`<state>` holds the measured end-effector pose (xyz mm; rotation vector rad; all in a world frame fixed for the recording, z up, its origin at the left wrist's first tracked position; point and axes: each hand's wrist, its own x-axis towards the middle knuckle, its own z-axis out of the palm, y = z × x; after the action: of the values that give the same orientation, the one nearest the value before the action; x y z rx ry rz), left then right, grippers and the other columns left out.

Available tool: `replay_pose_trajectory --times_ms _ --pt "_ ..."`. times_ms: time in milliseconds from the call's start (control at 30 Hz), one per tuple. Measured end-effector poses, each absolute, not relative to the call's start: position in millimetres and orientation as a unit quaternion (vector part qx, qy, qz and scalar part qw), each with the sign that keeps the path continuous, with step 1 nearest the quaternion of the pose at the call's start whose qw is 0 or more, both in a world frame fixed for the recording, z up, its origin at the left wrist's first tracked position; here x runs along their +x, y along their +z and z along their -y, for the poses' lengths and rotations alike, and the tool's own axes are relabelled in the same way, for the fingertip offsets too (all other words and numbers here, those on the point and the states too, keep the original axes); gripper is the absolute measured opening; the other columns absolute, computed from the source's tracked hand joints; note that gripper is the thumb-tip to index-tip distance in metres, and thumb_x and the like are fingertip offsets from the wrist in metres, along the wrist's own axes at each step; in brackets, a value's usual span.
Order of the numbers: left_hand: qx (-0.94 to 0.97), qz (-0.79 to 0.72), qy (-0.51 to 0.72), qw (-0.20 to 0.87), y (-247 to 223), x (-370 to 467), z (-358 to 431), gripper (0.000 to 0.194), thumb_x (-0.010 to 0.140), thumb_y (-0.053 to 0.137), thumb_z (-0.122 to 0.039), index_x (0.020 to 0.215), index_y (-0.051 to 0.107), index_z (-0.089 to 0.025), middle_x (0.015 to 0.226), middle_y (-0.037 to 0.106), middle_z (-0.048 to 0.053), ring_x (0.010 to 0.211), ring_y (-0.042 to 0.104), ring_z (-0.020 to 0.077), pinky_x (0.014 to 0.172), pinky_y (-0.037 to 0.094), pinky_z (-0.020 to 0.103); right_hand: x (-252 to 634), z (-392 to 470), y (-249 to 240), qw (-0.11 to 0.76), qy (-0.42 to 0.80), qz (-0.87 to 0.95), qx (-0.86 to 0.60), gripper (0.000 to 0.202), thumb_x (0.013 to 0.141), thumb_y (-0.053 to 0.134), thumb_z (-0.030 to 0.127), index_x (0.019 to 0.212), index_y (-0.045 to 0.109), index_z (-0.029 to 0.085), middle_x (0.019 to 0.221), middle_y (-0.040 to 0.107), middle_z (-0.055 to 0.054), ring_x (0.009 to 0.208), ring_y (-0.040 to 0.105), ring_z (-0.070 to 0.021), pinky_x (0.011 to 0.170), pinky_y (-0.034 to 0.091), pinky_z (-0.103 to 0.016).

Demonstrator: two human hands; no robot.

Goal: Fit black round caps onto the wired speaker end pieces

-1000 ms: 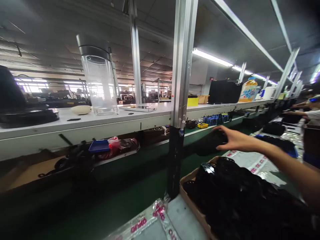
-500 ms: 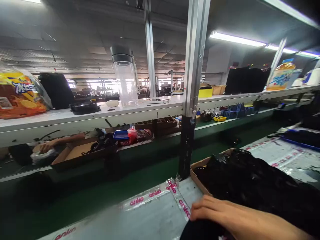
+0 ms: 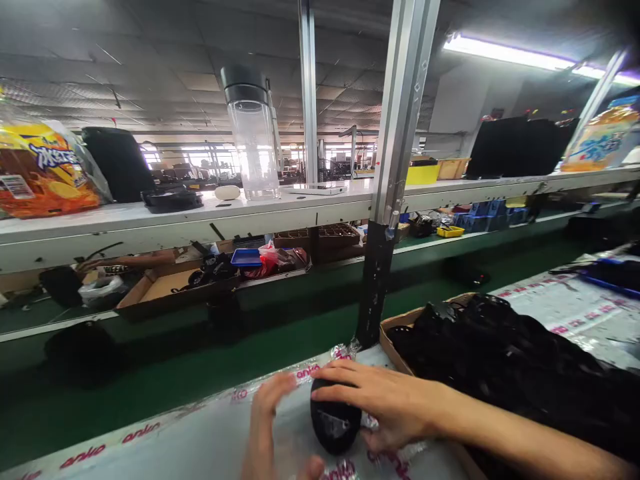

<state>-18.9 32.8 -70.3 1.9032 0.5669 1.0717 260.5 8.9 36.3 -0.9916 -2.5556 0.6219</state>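
A black, rounded oval piece [image 3: 333,430] is near the front of the covered bench, its smooth shell tapering downward; its exact kind does not show. My right hand [image 3: 400,403] grips it from the right, fingers over the upper part and thumb low at the side. Just left of the piece is my left hand [image 3: 265,423], blurred by motion, with fingers and thumb apart and nothing between them. Right beside my right forearm, a cardboard box [image 3: 395,347] is heaped with black parts [image 3: 490,353].
Tape printed "anko" [image 3: 83,455] runs along the bench edge. Beyond lies a green conveyor belt [image 3: 280,327]. A metal post [image 3: 400,120] rises at the bench edge. The shelf above holds a clear bottle [image 3: 255,153] and a snack bag [image 3: 47,167]. Across the belt, another person's arm [image 3: 135,260] reaches in.
My right hand has moved left with the black piece, which now shows more fully. My left hand has come into view beside it. The camera view has shifted slightly.
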Motion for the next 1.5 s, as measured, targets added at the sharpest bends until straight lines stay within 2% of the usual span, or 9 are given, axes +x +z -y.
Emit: replay_pose_trajectory --times_ms 133,367,533,633,800,1000,1133,1233,1500 --pt "0.756 -0.242 0.406 0.453 -112 11 -61 0.123 0.07 0.092 -0.074 0.168 0.035 -0.025 0.17 0.043 0.024 0.157 0.041 0.0535 0.126 0.039 0.072 273 -2 37 0.194 0.195 0.869 -0.413 0.101 0.074 0.073 0.012 0.168 0.044 0.031 0.179 0.034 -0.01 0.161 0.044 -0.0332 0.13 0.042 -0.05" --pt "0.698 -0.335 0.442 0.453 -145 20 -39 0.105 0.071 0.095 -0.057 0.155 0.04 -0.027 0.154 0.058 0.019 0.143 0.058 0.0452 0.123 0.045 0.064 403 46 6 0.197 0.035 0.738 -0.644 0.05 0.103 0.059 0.039 0.151 0.065 0.029 0.162 0.06 -0.01 0.151 0.057 -0.0328 0.128 0.047 -0.054" --pt "0.747 -0.306 0.425 0.409 -129 4 -36 0.095 0.073 0.095 -0.046 0.151 0.044 -0.025 0.148 0.057 0.018 0.138 0.06 0.0433 0.117 0.049 0.062 460 57 -77 0.084 -0.101 0.719 -0.683 0.076 0.091 0.07 0.061 0.156 0.062 0.021 0.156 0.065 -0.017 0.153 0.052 -0.047 0.121 0.049 -0.07" --pt "0.742 -0.301 0.441 0.405 -132 5 -36 0.092 0.074 0.094 -0.045 0.151 0.047 -0.024 0.148 0.056 0.018 0.138 0.06 0.0441 0.118 0.049 0.063 464 49 -104 0.059 -0.154 0.73 -0.664 0.061 0.1 0.06 0.051 0.152 0.065 0.02 0.148 0.072 -0.013 0.155 0.048 -0.0464 0.121 0.044 -0.074" --pt "0.691 -0.25 0.419 0.534 -135 7 -30 0.118 0.074 0.091 -0.068 0.165 0.029 -0.024 0.161 0.051 0.022 0.15 0.052 0.0477 0.125 0.044 0.061 461 46 -71 0.11 -0.141 0.727 -0.663 0.042 0.101 0.05 0.035 0.129 0.079 0.024 0.126 0.082 -0.013 0.133 0.071 -0.0399 0.117 0.054 -0.067" --pt "0.633 -0.245 0.399 0.617 -109 10 -25 0.114 0.078 0.076 -0.087 0.162 0.036 -0.021 0.159 0.054 0.022 0.147 0.053 0.0462 0.124 0.043 0.055 376 111 -50 0.355 0.09 0.641 -0.675 0.056 0.1 0.059 0.048 0.156 0.056 0.049 0.159 0.063 -0.005 0.146 0.061 -0.0402 0.12 0.057 -0.059" --pt "0.645 -0.197 0.373 0.637 -96 7 -24 0.108 0.076 0.084 -0.077 0.158 0.04 -0.022 0.151 0.056 0.02 0.134 0.063 0.042 0.114 0.051 0.052 270 97 -100 0.446 0.358 0.603 -0.556 0.099 0.082 0.084 0.052 0.168 0.035 0.049 0.171 0.05 -0.005 0.157 0.048 -0.0455 0.12 0.052 -0.066" --pt "0.641 -0.193 0.364 0.648 -93 0 -21 0.113 0.077 0.083 -0.078 0.163 0.036 -0.023 0.156 0.053 0.019 0.143 0.056 0.0428 0.121 0.046 0.052 197 63 -126 0.453 0.439 0.541 -0.555 0.129 0.069 0.094 0.06 0.174 0.024 0.034 0.176 0.041 -0.013 0.164 0.036 -0.0451 0.132 0.036 -0.064" --pt "0.635 -0.247 0.41 0.606 -71 -4 -10 0.079 0.091 0.07 -0.072 0.15 0.054 -0.021 0.138 0.071 0.013 0.122 0.07 0.0338 0.106 0.055 0.04 140 63 -141 0.49 0.463 0.437 -0.596 0.105 0.077 0.084 0.056 0.164 0.029 0.034 0.163 0.053 -0.013 0.15 0.056 -0.0433 0.124 0.049 -0.061"
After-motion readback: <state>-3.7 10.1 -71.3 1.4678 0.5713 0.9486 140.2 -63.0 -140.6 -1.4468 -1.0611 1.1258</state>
